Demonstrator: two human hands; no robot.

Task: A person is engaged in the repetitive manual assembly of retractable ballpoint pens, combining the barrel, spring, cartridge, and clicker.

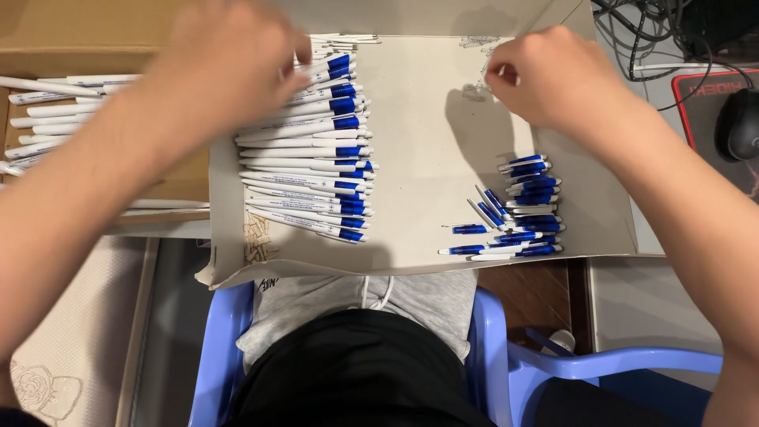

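Hands over pens on a cardboard sheet [419,158].
Left hand [225,63], fingers curled, touches the pen row [308,150]; right hand [553,79] pinches something small above the pen-tip pile [518,209].

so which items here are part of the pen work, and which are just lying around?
In use:
left hand on the stack of white pens with blue clips
right hand pinching something small, hard to tell what
pile of blue pen parts
grey cardboard sheet
white pen barrels in the brown box

Lying about:
black computer mouse
cables
blue plastic chair
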